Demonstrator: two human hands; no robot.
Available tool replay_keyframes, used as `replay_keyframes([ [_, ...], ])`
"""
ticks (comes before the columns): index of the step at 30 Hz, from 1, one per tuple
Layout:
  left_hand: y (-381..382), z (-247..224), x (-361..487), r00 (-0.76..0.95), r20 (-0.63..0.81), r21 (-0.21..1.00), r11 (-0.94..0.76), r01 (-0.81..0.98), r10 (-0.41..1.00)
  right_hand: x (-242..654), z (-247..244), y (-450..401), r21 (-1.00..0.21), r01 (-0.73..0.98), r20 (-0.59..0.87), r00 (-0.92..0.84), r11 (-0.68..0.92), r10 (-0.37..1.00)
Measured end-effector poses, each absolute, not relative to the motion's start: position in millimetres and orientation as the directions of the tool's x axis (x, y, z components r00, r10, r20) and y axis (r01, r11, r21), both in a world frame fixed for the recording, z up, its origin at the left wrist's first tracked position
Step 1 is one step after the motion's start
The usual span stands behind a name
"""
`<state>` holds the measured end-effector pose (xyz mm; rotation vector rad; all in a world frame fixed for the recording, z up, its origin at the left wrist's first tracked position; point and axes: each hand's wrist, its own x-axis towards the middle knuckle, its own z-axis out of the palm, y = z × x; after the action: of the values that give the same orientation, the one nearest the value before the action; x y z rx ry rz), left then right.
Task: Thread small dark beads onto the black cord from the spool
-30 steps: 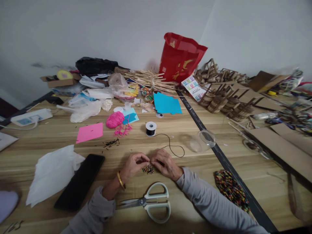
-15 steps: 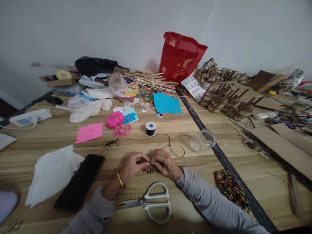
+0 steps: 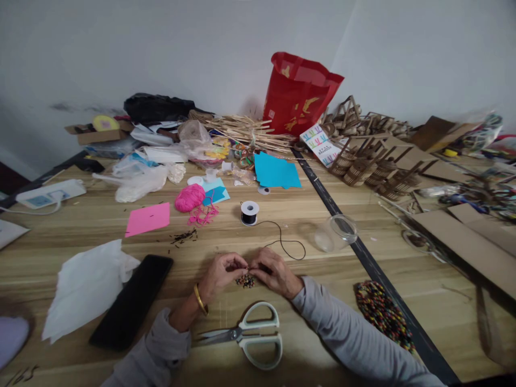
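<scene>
My left hand [image 3: 223, 273], with a gold bangle at the wrist, is closed in a pinch. What sits between its fingertips is too small to make out. Facing it, my right hand [image 3: 274, 271] pinches too, its fingertips almost touching the left ones. A thin black cord [image 3: 281, 240] runs from a white spool [image 3: 249, 213] in a loop to behind my right hand, which appears to hold its end. Just below the fingertips lies a small pile of multicoloured round beads [image 3: 245, 281]. White-handled scissors [image 3: 250, 334] rest on the table nearer to me.
Strung coloured beads [image 3: 382, 314] lie by my right forearm, and a clear jar [image 3: 335, 233] lies farther up. On the left are a black phone-like slab [image 3: 131, 302], white tissue [image 3: 83, 287] and pink paper [image 3: 148, 219]. Small woven baskets [image 3: 363, 166] and a red bag [image 3: 300, 97] stand behind.
</scene>
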<state>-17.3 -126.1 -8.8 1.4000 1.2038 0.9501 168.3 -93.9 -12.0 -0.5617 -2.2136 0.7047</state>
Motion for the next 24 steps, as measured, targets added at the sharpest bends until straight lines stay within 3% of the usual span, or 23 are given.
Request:
replay_keyframes([
  [13,-126.3,-10.5,-18.0,0.182,-0.077,0.988,0.051,0.144,0.98,168.9,-10.5,-95.3,-0.651,0.189,0.487,-0.64,0.735,0.595],
  [24,-126.7,-2.7,-17.5,0.236,-0.052,0.972,-0.005,0.235,0.97,168.2,-8.0,-95.3,-0.573,0.206,0.493,-0.687,0.793,0.534],
])
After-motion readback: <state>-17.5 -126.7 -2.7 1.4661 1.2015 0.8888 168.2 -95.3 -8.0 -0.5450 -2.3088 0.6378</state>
